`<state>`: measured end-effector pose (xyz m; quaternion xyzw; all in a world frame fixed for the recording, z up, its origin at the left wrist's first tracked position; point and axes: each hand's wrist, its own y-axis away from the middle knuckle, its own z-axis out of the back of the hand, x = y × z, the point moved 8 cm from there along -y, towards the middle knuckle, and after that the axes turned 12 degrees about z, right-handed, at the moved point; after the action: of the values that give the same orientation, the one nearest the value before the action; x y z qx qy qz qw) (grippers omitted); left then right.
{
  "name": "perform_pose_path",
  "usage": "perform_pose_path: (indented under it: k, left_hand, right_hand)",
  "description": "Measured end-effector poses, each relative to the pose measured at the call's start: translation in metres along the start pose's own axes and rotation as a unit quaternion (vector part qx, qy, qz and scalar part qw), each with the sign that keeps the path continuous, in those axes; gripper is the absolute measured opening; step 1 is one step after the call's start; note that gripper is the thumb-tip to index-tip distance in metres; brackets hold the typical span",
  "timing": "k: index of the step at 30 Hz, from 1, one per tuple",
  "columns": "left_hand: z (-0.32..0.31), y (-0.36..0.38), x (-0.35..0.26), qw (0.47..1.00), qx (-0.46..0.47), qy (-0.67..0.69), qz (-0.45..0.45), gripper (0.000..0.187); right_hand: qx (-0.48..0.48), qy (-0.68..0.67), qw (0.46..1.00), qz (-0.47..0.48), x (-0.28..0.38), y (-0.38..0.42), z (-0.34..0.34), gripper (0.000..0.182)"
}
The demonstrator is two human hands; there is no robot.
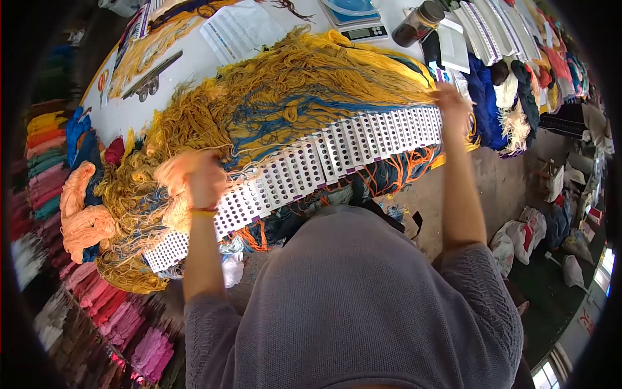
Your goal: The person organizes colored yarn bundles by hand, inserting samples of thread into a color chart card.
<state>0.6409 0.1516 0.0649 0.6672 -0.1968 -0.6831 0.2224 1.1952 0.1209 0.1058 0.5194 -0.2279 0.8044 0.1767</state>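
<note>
A long white strip with rows of dark holes (pixel 330 150) runs across the front of the table, over heaps of yarn. My left hand (pixel 206 180), blurred by motion, is over its left part beside peach yarn (pixel 176 174); its fingers are smeared. At the strip's right end is my right hand (pixel 451 104), also blurred, near the yellow yarn's edge; what it holds cannot be made out. Mustard-yellow yarn (pixel 272 81) with blue strands (pixel 278 111) lies behind the strip. Orange and dark teal yarn (pixel 398 174) hangs below it.
Behind the yarn are a printed sheet (pixel 240 29), a digital scale (pixel 363 32), a dark jar (pixel 418 23) and scissors (pixel 102 80). More white strips (pixel 489 29) and blue yarn (pixel 483 97) lie at the right. Coloured yarn bundles (pixel 103 295) stand at the left.
</note>
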Motion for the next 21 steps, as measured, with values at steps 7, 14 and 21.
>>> perform_pose_path:
  k: [7,14,21]
  left_hand:
    - [-0.226,0.042,0.047,0.939,0.262,0.089,0.203,0.021]
    - [-0.236,0.042,0.061,0.909,0.225,0.224,0.272,0.012]
    - [-0.233,0.033,0.074,0.941,0.196,0.162,0.223,0.013]
  right_hand:
    - [0.301,-0.024,0.952,-0.044,0.058,0.123,-0.154,0.016]
    - [0.264,0.070,0.952,0.135,0.074,0.124,-0.145,0.013]
    - [0.245,0.117,0.942,0.198,0.077,0.129,-0.144,0.008]
